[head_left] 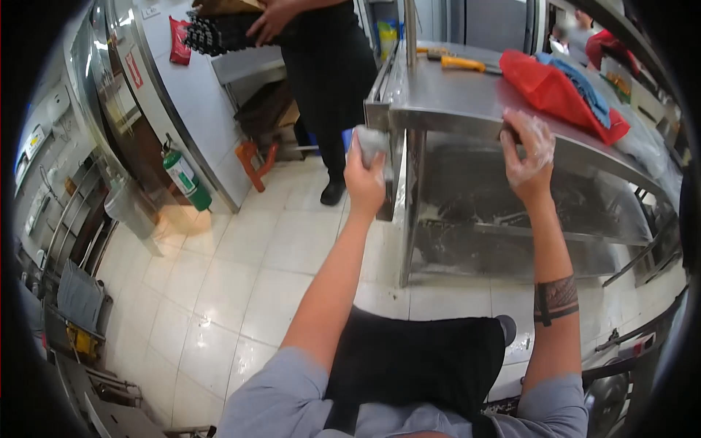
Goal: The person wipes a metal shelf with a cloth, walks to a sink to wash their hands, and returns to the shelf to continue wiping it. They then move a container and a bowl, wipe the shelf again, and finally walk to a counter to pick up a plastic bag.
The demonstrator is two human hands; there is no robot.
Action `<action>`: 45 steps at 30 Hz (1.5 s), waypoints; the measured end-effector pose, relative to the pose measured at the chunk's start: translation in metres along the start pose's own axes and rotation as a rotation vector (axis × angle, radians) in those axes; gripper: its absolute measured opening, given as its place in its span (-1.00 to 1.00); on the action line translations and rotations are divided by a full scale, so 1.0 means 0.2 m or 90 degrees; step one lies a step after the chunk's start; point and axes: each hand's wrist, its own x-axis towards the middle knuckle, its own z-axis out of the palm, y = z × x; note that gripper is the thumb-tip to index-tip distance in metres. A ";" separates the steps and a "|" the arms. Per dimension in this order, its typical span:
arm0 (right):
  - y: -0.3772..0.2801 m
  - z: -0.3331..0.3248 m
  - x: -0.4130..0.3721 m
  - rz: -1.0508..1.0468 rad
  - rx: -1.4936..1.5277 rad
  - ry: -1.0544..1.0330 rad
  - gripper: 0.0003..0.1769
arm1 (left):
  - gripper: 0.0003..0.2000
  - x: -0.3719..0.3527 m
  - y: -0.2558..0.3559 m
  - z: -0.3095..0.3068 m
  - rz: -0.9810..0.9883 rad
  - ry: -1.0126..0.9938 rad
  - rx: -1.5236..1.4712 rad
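My left hand (364, 181) is closed around a grey wad, likely a cloth or scrubbing pad (370, 140), pressed against the corner of a stainless steel table (453, 95). My right hand (527, 155) wears a clear plastic glove and grips the table's front edge. A red cloth or bag (549, 91) with a blue cloth (584, 89) on it lies on the tabletop just beyond my right hand.
A person in black (328, 66) stands past the table's left end, holding a dark bundle. An orange-handled knife (464, 63) lies at the table's far side. A green fire extinguisher (186, 179) stands by the left wall. The table's lower shelf (511, 233) is wet and soiled.
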 end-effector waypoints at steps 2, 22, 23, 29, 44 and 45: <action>-0.02 0.02 0.00 0.018 -0.008 0.002 -0.71 | -0.54 0.12 0.09 0.01 0.025 0.028 0.055; 0.00 0.12 0.00 0.016 -0.067 0.070 -0.82 | -0.75 0.06 0.00 0.10 0.048 0.121 0.022; 0.00 0.12 0.01 0.025 -0.065 0.072 -0.83 | -0.76 -0.02 -0.09 0.09 0.058 0.111 0.045; -0.04 0.16 0.02 0.027 -0.134 0.108 -0.83 | -0.58 0.36 0.10 0.14 0.119 0.141 0.046; 0.02 0.20 0.02 -0.172 -0.207 0.045 -0.87 | -0.63 -0.19 -0.33 0.05 0.070 0.046 0.064; -0.03 0.20 0.02 -0.167 -0.208 0.030 -0.87 | -0.62 -0.04 -0.22 0.07 0.031 0.034 0.028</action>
